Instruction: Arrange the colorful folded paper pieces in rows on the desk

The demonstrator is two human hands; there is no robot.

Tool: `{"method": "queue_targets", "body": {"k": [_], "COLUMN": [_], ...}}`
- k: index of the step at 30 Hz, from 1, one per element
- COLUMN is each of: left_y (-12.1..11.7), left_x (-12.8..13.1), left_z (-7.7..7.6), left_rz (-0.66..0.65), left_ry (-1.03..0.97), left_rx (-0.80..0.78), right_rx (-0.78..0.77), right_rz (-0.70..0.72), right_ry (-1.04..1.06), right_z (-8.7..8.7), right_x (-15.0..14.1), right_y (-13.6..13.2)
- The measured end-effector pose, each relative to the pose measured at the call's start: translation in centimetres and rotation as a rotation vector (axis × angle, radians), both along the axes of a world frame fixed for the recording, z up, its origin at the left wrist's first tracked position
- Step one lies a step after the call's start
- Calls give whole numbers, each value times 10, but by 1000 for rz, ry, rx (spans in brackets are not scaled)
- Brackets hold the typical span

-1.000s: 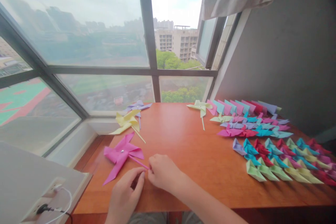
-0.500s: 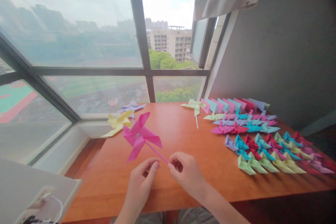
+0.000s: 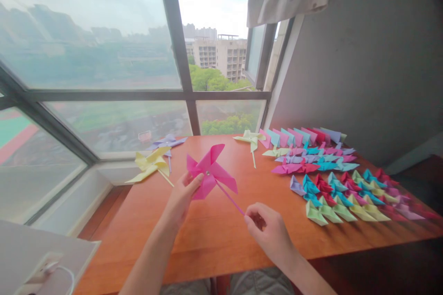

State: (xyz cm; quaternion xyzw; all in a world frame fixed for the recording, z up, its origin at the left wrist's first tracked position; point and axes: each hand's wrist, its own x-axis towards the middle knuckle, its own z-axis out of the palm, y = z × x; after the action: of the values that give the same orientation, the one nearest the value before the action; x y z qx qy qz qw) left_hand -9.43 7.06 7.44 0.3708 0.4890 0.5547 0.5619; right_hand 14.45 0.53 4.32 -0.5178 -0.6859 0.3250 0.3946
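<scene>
the bright pink folded-paper pinwheel (image 3: 209,170) is held up above the reddish-brown wooden counter (image 3: 207,239), its thin pink stick slanting down to the right hand (image 3: 268,230), whose thumb and forefinger are pinched on the stick's lower end with the other fingers curled. the left hand (image 3: 185,193) is partly closed at the pinwheel's left side, its thumb over a blade near the center; whether it grips the paper firmly, i cannot tell. a pale yellow paper pinwheel (image 3: 150,164) and a lavender paper pinwheel (image 3: 168,141) lie beyond, with a pale green paper pinwheel (image 3: 251,137) near the rows of colorful folded-paper shapes (image 3: 332,186).
</scene>
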Motion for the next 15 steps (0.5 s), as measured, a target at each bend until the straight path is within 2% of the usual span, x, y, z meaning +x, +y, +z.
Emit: {"method": "queue_targets", "body": {"k": [7,15], "left_y": [8,13], "left_x": [23,30], "left_z": [-5,-10], "left_rz": [4,19], "left_ry": [-77,-112], "left_rx": [-49,-36], "right_rx": [-15,-11], "right_rz": [-13,-25], "right_ry": [3,7], "right_z": [-9,-12], "right_x": [6,6], "right_y": [-3,-3]}}
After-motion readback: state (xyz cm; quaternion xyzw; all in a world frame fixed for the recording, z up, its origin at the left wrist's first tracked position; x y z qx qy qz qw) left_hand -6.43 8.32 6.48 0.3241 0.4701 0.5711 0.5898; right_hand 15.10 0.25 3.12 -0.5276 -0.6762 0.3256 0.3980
